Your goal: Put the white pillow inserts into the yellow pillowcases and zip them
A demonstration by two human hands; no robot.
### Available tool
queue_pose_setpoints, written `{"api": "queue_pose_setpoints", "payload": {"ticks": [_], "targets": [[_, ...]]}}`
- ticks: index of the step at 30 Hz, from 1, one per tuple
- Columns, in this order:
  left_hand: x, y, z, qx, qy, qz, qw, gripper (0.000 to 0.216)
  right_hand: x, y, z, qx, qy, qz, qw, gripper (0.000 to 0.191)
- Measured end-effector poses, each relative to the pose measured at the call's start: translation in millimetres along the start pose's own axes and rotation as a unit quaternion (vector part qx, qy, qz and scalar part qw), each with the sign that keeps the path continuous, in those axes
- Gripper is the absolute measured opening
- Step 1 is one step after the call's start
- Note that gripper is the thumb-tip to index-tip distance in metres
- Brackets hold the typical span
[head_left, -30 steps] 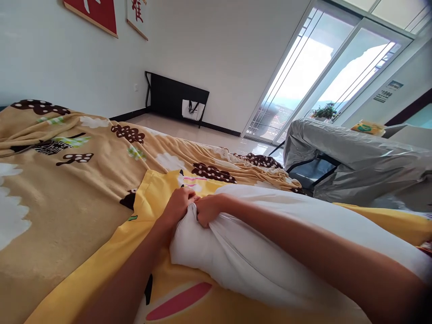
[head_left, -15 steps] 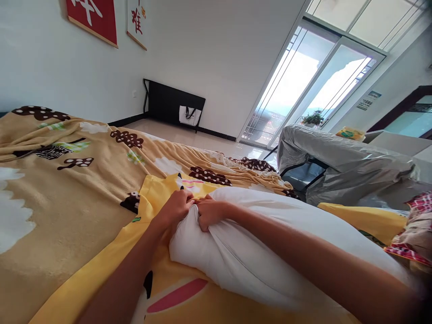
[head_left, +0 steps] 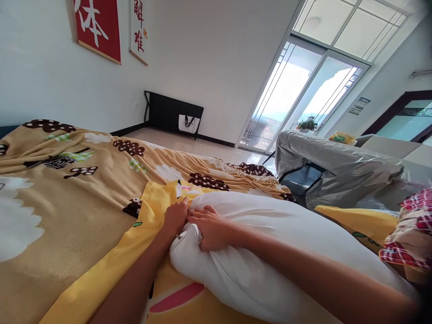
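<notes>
A plump white pillow (head_left: 270,220) lies over a yellow printed pillowcase (head_left: 97,270) on the bed. My left hand (head_left: 177,218) is closed on the yellow cloth beside the pillow's far left corner; its fingertips are partly hidden. Just right of it, my right hand (head_left: 214,227) grips the pillow's end, fingers reaching over the white fabric toward my left hand. Below the right hand, the white cloth is bunched into folds. A pink stripe of the pillowcase's print shows under the pillow's near edge.
A tan blanket (head_left: 84,211) with brown and white patterns covers the bed. Right are a plastic-covered piece of furniture (head_left: 303,146), another yellow cloth (head_left: 357,220) and a red-checked cloth (head_left: 411,229). A black panel (head_left: 165,110) with a white bag (head_left: 187,123) stands by the wall.
My right hand's fingers have stretched further over the pillow's end, and the pillow corner is pushed lower and rounder. My left hand still grips the yellow cloth. The view has tilted up slightly.
</notes>
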State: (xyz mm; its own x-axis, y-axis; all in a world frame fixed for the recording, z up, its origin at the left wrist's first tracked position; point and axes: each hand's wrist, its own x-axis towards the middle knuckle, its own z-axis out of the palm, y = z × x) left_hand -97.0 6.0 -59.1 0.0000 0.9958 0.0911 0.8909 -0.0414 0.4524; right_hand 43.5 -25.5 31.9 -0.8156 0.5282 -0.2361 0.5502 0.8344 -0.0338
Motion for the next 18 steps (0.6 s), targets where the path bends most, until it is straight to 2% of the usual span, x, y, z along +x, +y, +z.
{"api": "queue_pose_setpoints", "payload": {"ticks": [4,7,10,13,16,18], "targets": [[-1.7,-1.8,1.3,0.044,0.021,-0.025,0.998,0.038,-31.4,-31.9,2.1,-0.041,0.025,-0.011,0.999,0.051],[-1.5,-4.3,-7.5,0.053,-0.011,-0.010,0.998,0.035,-55.0,-41.5,4.6,-0.047,0.055,0.022,0.997,0.061],[-5.8,-1.6,-23.7,0.064,-0.058,0.019,0.996,0.031,-69.2,-30.3,-0.3,-0.035,0.092,0.096,0.991,0.061],[-18.7,4.9,-46.7,0.085,-0.089,0.042,0.992,0.027,-71.2,-10.7,-13.9,-0.002,0.113,0.167,0.980,0.047],[-35.8,7.4,-71.4,0.116,-0.090,0.032,0.989,0.024,-63.9,3.9,-29.4,0.011,0.113,0.175,0.978,0.035],[-45.4,5.5,-84.5,0.129,-0.111,0.045,0.984,0.019,-57.3,10.6,-39.0,-0.001,0.100,0.169,0.981,0.031]]}}
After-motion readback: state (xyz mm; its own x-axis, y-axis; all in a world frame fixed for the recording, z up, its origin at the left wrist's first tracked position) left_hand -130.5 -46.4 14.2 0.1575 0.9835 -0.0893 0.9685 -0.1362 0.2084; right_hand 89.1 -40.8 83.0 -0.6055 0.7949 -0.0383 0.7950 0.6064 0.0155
